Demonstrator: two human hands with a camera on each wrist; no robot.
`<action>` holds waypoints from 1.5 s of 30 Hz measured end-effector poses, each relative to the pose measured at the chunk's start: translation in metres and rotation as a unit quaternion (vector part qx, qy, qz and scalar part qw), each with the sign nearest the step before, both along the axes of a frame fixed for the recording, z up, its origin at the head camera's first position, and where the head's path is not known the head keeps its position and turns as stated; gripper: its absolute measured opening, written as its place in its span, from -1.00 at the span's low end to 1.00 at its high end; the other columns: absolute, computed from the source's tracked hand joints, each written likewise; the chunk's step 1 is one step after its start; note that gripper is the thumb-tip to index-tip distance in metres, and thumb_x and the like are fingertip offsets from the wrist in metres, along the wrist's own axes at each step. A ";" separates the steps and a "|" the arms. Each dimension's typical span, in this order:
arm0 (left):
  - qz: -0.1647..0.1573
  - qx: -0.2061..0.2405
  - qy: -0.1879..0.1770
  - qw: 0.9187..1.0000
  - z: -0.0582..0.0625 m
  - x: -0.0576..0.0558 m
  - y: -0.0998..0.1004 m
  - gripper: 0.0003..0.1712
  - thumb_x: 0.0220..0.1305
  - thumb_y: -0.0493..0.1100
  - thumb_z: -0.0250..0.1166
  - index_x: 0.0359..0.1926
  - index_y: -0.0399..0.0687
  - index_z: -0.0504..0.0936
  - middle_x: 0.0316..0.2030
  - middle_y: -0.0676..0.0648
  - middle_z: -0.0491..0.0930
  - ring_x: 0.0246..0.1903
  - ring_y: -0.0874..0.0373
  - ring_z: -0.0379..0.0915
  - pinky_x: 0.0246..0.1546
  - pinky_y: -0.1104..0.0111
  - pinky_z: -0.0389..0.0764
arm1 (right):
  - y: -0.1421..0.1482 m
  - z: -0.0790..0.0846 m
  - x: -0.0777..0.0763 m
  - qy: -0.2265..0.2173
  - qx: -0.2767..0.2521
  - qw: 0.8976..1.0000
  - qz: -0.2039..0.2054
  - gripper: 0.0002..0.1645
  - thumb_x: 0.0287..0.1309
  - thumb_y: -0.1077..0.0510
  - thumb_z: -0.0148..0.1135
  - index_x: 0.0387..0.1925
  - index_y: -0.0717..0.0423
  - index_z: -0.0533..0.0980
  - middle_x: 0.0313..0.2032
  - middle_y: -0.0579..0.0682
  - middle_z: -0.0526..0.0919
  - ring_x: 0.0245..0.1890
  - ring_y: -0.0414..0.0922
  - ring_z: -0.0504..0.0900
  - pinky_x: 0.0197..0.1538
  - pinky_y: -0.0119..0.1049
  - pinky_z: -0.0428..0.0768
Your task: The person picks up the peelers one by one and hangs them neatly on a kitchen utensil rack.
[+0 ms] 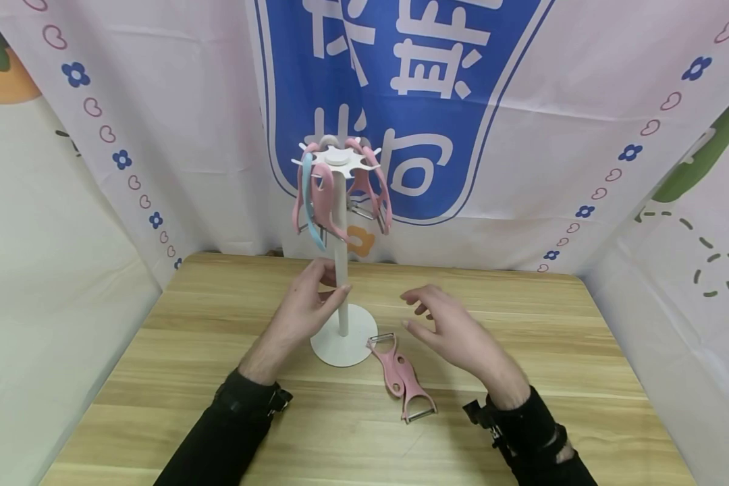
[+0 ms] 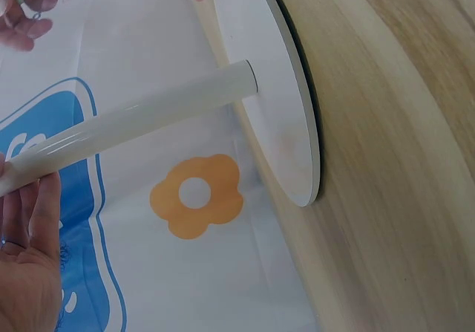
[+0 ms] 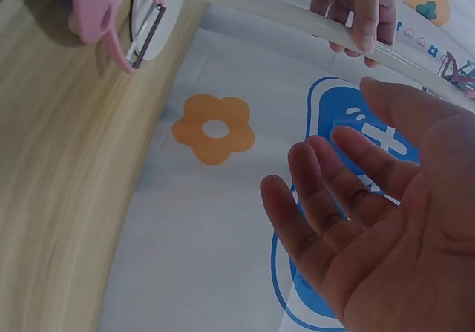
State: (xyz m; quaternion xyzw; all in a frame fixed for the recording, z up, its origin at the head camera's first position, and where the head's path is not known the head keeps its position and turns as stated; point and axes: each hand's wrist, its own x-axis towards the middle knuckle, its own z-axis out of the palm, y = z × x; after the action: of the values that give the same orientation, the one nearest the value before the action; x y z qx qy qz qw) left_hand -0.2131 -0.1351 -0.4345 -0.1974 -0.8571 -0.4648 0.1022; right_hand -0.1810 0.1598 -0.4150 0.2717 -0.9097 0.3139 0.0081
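A white round-based rack (image 1: 339,353) stands upright on the table, and my left hand (image 1: 306,297) holds its pole (image 2: 148,120) between thumb and fingers, below the hanging peelers. From the rack's top hang several pink peelers (image 1: 323,192) and a light blue one (image 1: 307,189); some overlap and hide one another. Two pink Y-shaped peelers lie by the base: one (image 1: 389,370) has its blade end at the base's edge, the other (image 1: 409,379) points its blade toward the front. My right hand (image 1: 452,331) hovers right of them, palm toward the pole, fingers loosely bent, holding nothing.
The wooden table (image 1: 219,337) ends at a back edge close behind the rack. A printed cloth (image 1: 206,121) with a blue panel and an orange flower hangs behind it, and pale cloth sides (image 1: 674,324) flank the table.
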 end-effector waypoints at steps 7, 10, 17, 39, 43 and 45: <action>-0.002 0.002 0.000 1.000 0.000 0.000 0.001 -0.57 0.46 -0.08 0.31 0.21 -0.13 0.44 -0.01 -0.04 0.49 -0.03 0.11 0.56 -0.05 0.42 0.73 | 0.000 -0.013 0.003 -0.007 0.041 0.999 0.010 -0.50 0.38 -0.01 0.32 0.27 0.05 0.52 0.16 -0.06 0.57 0.00 -0.19 0.59 0.04 -0.24 0.69; -0.002 0.003 0.000 1.000 -0.001 -0.001 0.001 -0.57 0.46 -0.08 0.31 0.21 -0.13 0.44 -0.01 -0.04 0.49 -0.03 0.11 0.56 -0.05 0.42 0.73 | 0.000 -0.017 0.004 -0.008 0.058 0.998 0.011 -0.50 0.38 -0.02 0.33 0.26 0.05 0.53 0.14 -0.08 0.58 -0.01 -0.20 0.59 0.01 -0.32 0.67; 0.000 0.003 -0.006 1.000 -0.001 -0.001 0.001 -0.57 0.46 -0.06 0.30 0.22 -0.12 0.44 -0.01 -0.03 0.49 -0.03 0.12 0.56 -0.04 0.41 0.73 | -0.001 -0.023 0.008 -0.028 0.089 0.996 0.013 -0.44 0.33 -0.01 0.37 0.26 0.11 0.53 0.10 0.03 0.61 -0.02 -0.07 0.65 -0.04 -0.27 0.69; 0.003 0.007 -0.015 1.000 0.000 0.000 0.001 -0.57 0.46 -0.06 0.31 0.22 -0.11 0.45 -0.01 -0.02 0.48 -0.02 0.11 0.55 -0.04 0.39 0.73 | -0.009 -0.039 0.020 -0.077 0.167 0.983 0.024 -0.42 0.23 -0.02 0.43 0.18 0.19 0.56 0.06 0.08 0.63 0.04 -0.02 0.62 0.11 -0.07 0.68; 0.003 0.006 -0.013 1.000 0.001 0.000 0.001 -0.57 0.46 -0.06 0.31 0.21 -0.11 0.45 -0.01 -0.03 0.49 -0.03 0.11 0.56 -0.04 0.39 0.73 | -0.010 -0.042 0.020 -0.083 0.179 0.980 0.029 -0.45 0.18 -0.01 0.46 0.12 0.18 0.59 0.00 0.05 0.63 -0.02 -0.06 0.61 0.09 -0.10 0.68; 0.003 0.006 -0.012 1.000 0.001 0.000 0.001 -0.57 0.46 -0.06 0.31 0.21 -0.11 0.45 -0.02 -0.03 0.49 -0.03 0.11 0.56 -0.04 0.39 0.74 | -0.011 -0.043 0.020 -0.092 0.182 0.978 0.032 -0.50 0.13 -0.01 0.50 0.04 0.16 0.60 -0.09 0.00 0.61 -0.12 -0.10 0.58 -0.02 -0.16 0.68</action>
State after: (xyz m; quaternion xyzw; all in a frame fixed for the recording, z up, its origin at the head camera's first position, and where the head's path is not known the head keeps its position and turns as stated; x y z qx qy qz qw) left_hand -0.2130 -0.1345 -0.4338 -0.1890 -0.8560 -0.4718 0.0945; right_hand -0.1605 0.1491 -0.4583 0.2674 -0.9393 0.1666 -0.1357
